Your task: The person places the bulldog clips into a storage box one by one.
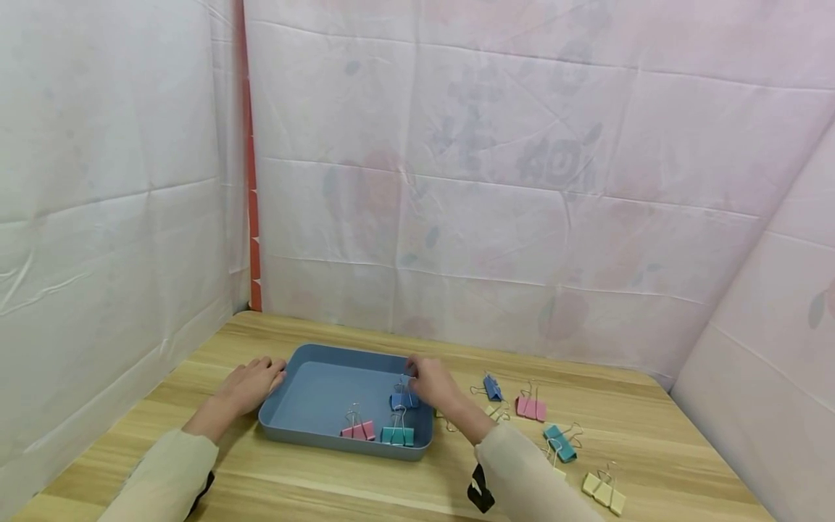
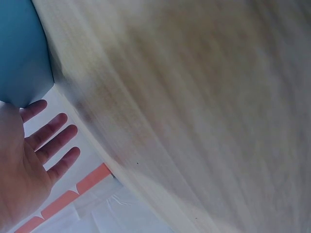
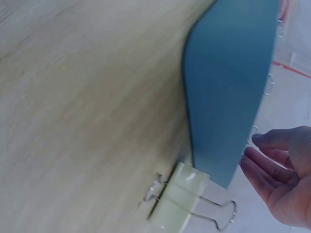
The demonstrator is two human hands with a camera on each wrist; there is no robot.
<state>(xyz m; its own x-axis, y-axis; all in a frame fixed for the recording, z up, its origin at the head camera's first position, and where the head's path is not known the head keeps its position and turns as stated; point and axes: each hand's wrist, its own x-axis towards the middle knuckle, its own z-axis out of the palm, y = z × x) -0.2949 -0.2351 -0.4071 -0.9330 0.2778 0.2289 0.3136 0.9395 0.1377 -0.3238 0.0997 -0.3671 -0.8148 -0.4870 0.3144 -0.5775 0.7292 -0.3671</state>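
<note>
A blue tray (image 1: 313,395) sits mid-table and holds a pink clip (image 1: 359,431), a teal clip (image 1: 397,435) and a blue clip (image 1: 403,399). My right hand (image 1: 427,380) hovers over the tray's right rim, just above the blue clip. In the right wrist view its fingers (image 3: 272,165) are loosely extended with nothing between them, beside the tray wall (image 3: 228,87). My left hand (image 1: 257,377) lies flat on the table against the tray's left edge. Its fingers (image 2: 51,138) are spread next to the tray corner (image 2: 24,53).
Loose clips lie on the wooden table right of the tray: blue (image 1: 493,388), pink (image 1: 531,407), teal (image 1: 559,443), yellow (image 1: 603,493), and a pale yellow one (image 3: 177,196) by my right wrist. Cloth walls enclose the table on three sides.
</note>
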